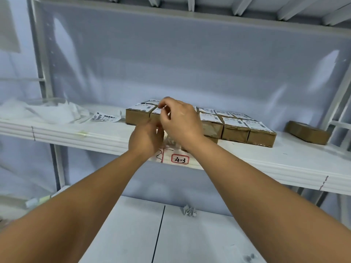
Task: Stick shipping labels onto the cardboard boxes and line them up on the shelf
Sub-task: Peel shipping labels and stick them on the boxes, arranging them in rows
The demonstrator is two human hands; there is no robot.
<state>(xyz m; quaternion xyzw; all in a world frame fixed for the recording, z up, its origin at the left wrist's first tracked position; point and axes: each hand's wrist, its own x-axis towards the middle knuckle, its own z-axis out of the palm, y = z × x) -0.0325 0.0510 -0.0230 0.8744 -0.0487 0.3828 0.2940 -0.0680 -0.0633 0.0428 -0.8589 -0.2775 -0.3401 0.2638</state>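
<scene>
Labelled cardboard boxes (pixel 235 128) sitting in rows on shelf (pixel 284 158). Left hand (pixel 146 138) and right hand (pixel 180 120) meeting at front boxes, fingers curling; cannot tell what they are grasping. Unlabelled box (pixel 307 132) lying apart, far right. Loose labels (pixel 105 117) lying left.

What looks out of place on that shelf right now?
One cardboard box sits alone at the far right, angled and apart from the labelled row, with no label visible. A loose label strip lies left of the row, and a crumpled scrap lies on the surface below.

Bright cool bluish light, glare streaks on back panel (pixel 190 63), edges bowed, slight softness
</scene>
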